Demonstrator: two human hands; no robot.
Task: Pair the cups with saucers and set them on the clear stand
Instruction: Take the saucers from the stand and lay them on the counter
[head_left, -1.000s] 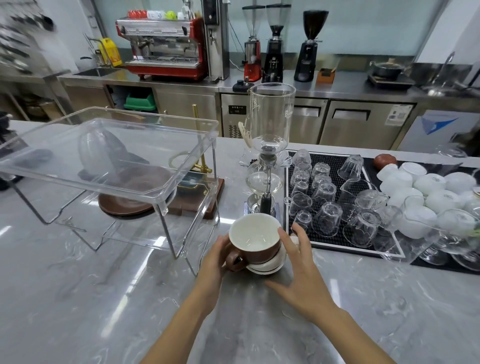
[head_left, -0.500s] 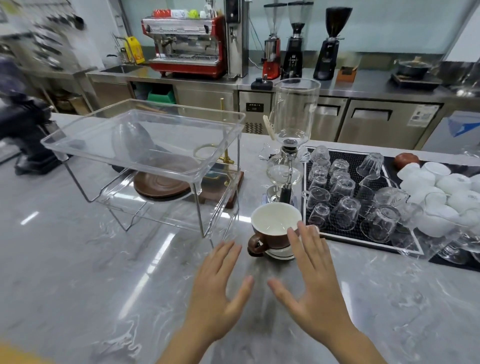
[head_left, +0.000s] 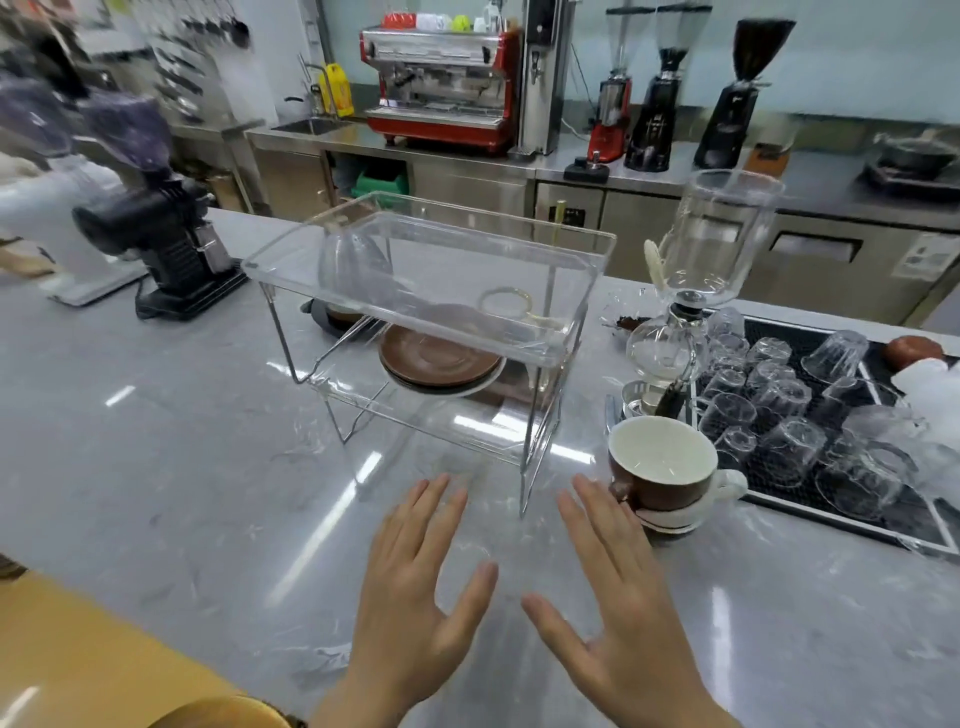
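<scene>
Brown cup (head_left: 662, 470) on its saucer (head_left: 670, 517), now released, is left right of outspread, empty fingers (head_left: 587, 512), still unshelved.

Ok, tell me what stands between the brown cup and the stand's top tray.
Nothing visible. The brown cup sits on its saucer on the counter, just right of the clear stand. Its top tray looks bare. The siphon brewer stands behind the cup, off that path. Both hands hover open.
</scene>
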